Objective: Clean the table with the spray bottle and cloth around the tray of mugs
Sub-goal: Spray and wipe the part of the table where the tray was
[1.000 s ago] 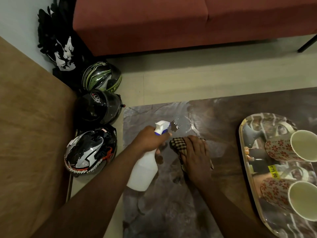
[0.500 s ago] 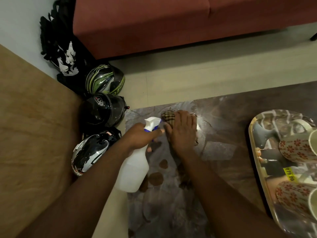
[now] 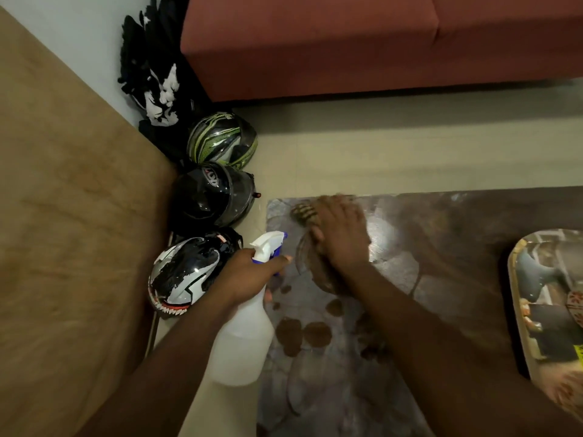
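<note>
At the far left corner of the glossy, marble-patterned desk [image 3: 441, 234], your right hand [image 3: 342, 238] lies flat, fingers spread and blurred, pressing the checked woven cloth [image 3: 304, 212]; the cloth pokes out past your fingertips toward the corner. Your left hand [image 3: 249, 275] wraps its grip round the neck of the translucent white plastic spray bottle [image 3: 243, 342], just left of the cloth, with the blue-trimmed nozzle pointing at it. Well to the right sits the shiny printed tray [image 3: 517, 310], rounded at its corner. Three glossy helmets [image 3: 211, 197] line the floor.
</note>
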Action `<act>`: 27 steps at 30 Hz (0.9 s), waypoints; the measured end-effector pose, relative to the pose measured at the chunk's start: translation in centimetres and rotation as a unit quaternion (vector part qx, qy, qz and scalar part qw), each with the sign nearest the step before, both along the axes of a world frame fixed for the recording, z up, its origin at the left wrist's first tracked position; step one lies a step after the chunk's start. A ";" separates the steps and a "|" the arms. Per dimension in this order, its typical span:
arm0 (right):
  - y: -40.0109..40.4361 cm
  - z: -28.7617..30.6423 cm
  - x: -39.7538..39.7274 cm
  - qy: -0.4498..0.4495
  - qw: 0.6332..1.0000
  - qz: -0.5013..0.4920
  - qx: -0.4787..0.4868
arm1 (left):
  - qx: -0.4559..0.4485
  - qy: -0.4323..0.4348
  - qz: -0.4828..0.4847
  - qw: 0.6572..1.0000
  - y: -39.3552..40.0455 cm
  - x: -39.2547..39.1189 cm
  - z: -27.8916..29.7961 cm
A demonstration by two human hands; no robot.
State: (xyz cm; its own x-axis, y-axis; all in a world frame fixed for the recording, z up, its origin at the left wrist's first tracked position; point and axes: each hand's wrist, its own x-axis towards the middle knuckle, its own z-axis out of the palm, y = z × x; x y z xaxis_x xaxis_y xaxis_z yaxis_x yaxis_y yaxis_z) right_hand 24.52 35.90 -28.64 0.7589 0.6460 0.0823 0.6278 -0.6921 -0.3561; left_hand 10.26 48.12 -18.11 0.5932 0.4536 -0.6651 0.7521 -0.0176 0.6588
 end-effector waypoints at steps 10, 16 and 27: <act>0.8 -0.7 3.0 -0.031 0.999 0.036 -0.026 | -0.017 0.005 -0.011 1.000 2.3 -2.3 -0.8; 3.7 -0.7 -2.0 -0.014 0.930 0.366 -0.005 | -0.040 0.004 0.042 0.998 2.2 -3.4 -0.7; 2.6 0.3 -4.9 -0.025 0.981 0.193 0.007 | -0.008 -0.012 0.045 0.999 -0.4 -5.7 -0.9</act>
State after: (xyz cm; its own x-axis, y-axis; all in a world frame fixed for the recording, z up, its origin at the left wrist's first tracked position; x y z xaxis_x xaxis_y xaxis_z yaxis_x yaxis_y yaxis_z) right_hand 19.59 38.47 -28.34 0.4520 0.8833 0.1245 0.8593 -0.3937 -0.3265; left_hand 4.57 47.69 -19.04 0.5654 0.4961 -0.6590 0.7347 0.0603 0.6757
